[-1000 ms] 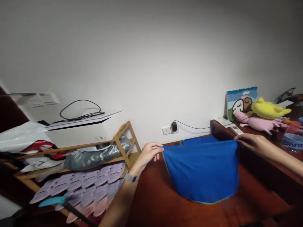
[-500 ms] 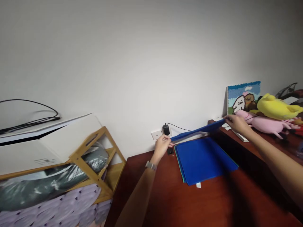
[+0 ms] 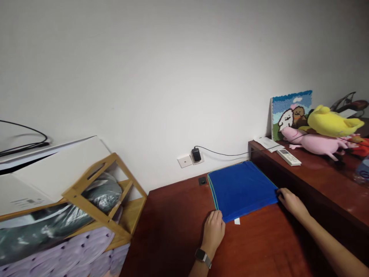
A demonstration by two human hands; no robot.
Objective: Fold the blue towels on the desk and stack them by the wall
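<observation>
A folded blue cloth (image 3: 245, 188) with a green edge lies flat on the dark red wooden desk (image 3: 175, 215). A small white tag (image 3: 236, 221) sticks out from its near edge. At the cloth's near left corner, the fingers of my left hand (image 3: 213, 229) are closed on the fabric; a watch (image 3: 203, 257) is on that wrist. My right hand (image 3: 291, 202) pinches the near right corner beside the raised side of the desk. Both sets of fingertips are partly hidden.
On the raised shelf at right are a remote control (image 3: 288, 157), papers (image 3: 268, 144), pink plush toy (image 3: 314, 144), yellow plush toy (image 3: 331, 122) and a dog picture (image 3: 292, 113). A black charger (image 3: 196, 154) sits in the wall socket. A wooden rack (image 3: 115, 192) stands left.
The raised blue layer has come down toward me onto the rest of the cloth. Both hands moved from the back to its near corners, and the view shifted slightly.
</observation>
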